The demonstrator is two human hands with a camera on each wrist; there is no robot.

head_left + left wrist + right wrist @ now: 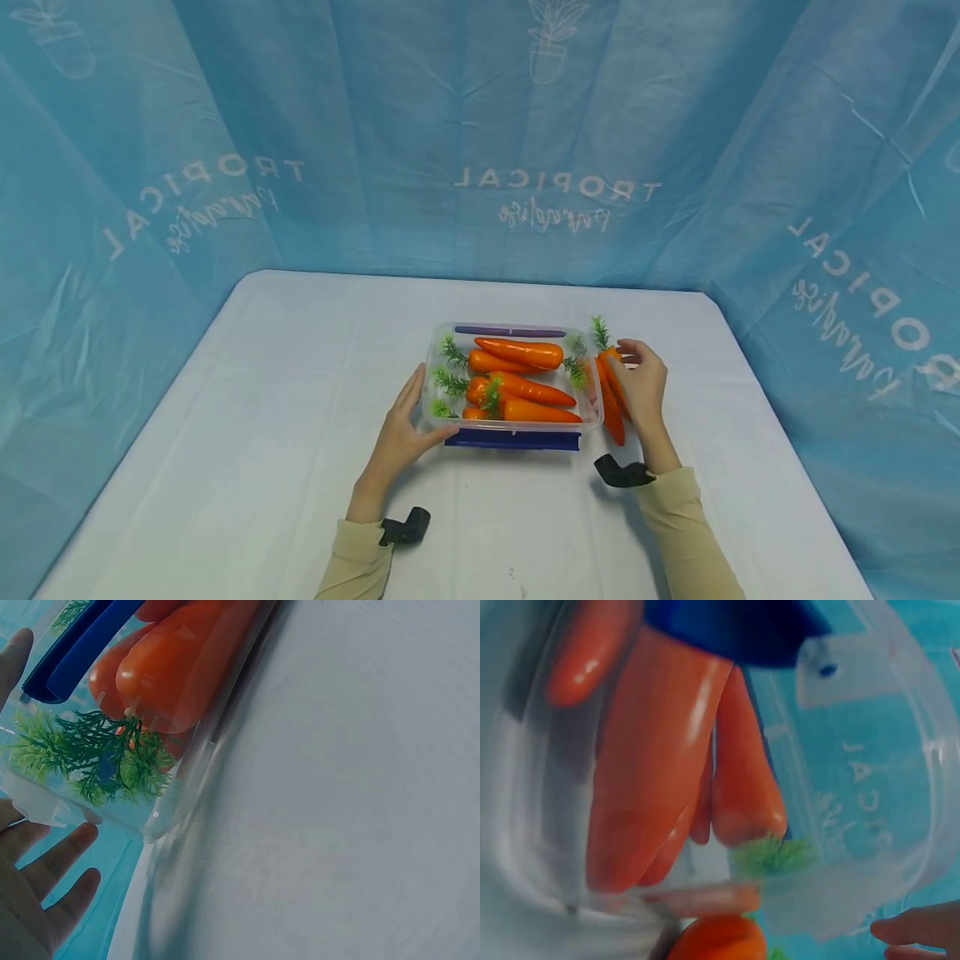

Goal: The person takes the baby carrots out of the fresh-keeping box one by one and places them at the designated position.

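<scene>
left hand (401, 433): flat, fingers straight against clear box (442, 333) (head view only) | right hand (642, 385): seemingly gripping 2 carrots (611, 396) beside box

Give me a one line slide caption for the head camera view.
Left hand steadies a clear box of toy carrots while the right hand holds carrots outside the box, on a white table.

Clear plastic container (592, 417) with blue clips, upright on counter, filled with orange toy carrots (525, 387) — two more carrots (609, 392) lie just beside its right wall.
</scene>
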